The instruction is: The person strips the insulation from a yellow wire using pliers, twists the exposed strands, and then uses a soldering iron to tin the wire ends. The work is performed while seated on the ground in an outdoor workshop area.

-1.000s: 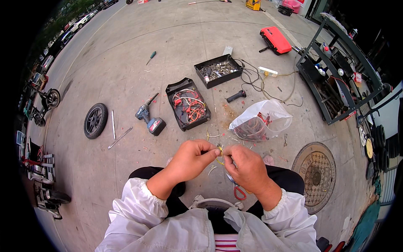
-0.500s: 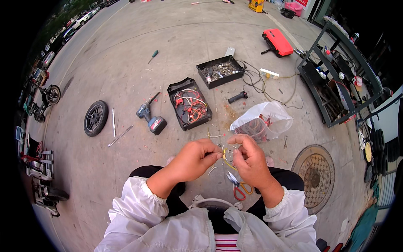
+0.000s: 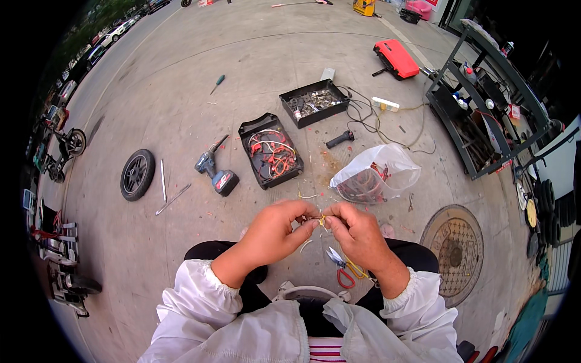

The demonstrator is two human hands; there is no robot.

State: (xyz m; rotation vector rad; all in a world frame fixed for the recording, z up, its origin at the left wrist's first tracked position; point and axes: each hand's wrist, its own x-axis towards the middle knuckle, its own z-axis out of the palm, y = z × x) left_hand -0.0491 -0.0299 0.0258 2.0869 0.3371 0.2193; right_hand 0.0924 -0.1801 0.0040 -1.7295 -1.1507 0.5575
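My left hand (image 3: 278, 228) is closed in a pinch on a thin yellow wire (image 3: 322, 221). Fingertips of my right hand (image 3: 362, 236) pinch the same wire from the other side, so both hands almost meet. The exact ends of the wire are small and partly covered by the fingers. Scissors (image 3: 342, 270) with red and yellow handles lie on the ground just below my right hand. A pale wire offcut (image 3: 306, 245) rests beneath my left hand, and another piece (image 3: 307, 196) lies beyond the fingers.
Ahead stand a black tray of red wires (image 3: 270, 151), a black tray of small metal parts (image 3: 311, 106) and a clear plastic bag (image 3: 399, 172). A cordless drill (image 3: 215, 172) and a wheel (image 3: 137, 175) are leftward. Rightward are a manhole cover (image 3: 452, 254) and a metal cart (image 3: 472, 139).
My right hand has moved left, and its raised fingers have closed onto the yellow wire against my left fingertips. The left hand stays nearly in place.
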